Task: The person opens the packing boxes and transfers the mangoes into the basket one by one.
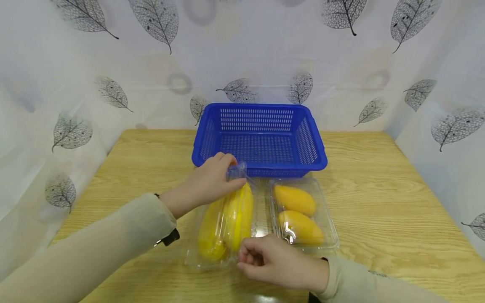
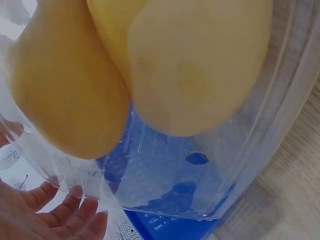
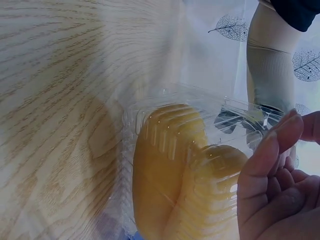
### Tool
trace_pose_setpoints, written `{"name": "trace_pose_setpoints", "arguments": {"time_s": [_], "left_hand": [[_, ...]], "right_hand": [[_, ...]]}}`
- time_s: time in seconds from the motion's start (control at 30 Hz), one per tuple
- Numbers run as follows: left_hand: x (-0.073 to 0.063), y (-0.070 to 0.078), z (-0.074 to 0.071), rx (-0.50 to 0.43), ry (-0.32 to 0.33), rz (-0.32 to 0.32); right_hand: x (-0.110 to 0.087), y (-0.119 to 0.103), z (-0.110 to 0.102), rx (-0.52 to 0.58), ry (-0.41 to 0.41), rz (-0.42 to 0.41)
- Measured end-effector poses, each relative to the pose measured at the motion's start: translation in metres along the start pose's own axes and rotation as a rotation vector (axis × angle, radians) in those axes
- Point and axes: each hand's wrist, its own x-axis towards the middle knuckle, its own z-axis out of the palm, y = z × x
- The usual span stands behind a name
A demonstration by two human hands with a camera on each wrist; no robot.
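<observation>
Head view: the left hand point(image 1: 207, 180) gripped the far end of a clear container point(image 1: 192, 252) of yellow fruit point(image 1: 242, 210), in front of a blue basket point(image 1: 261, 166); the right hand point(image 1: 274, 261), fingers curled, pinched the container's near right corner.

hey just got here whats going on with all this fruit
A person's left hand grips the far end of a clear plastic box of yellow, mango-like fruit. The right hand is curled at its near end; whether it pinches the edge is unclear. To the right, a second clear plastic box with two similar fruits lies on the wood-grain table. The blue rectangular plastic basket stands behind both.
</observation>
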Motion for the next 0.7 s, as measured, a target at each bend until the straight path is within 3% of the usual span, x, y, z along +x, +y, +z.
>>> {"name": "trace_pose_setpoints", "arguments": {"time_s": [0.23, 0.53, 0.7], "left_hand": [[0.000, 0.000, 0.002, 0.020, -0.054, -0.040], [-0.001, -0.005, 0.004, -0.037, -0.038, 0.008], [-0.002, -0.007, 0.005, -0.058, -0.020, 0.029]], "right_hand": [[0.000, -0.001, 0.001, -0.004, 0.024, -0.014], [-0.003, -0.007, -0.008, 0.008, 0.031, -0.005], [-0.002, -0.007, -0.018, -0.012, -0.034, 0.003]]}}
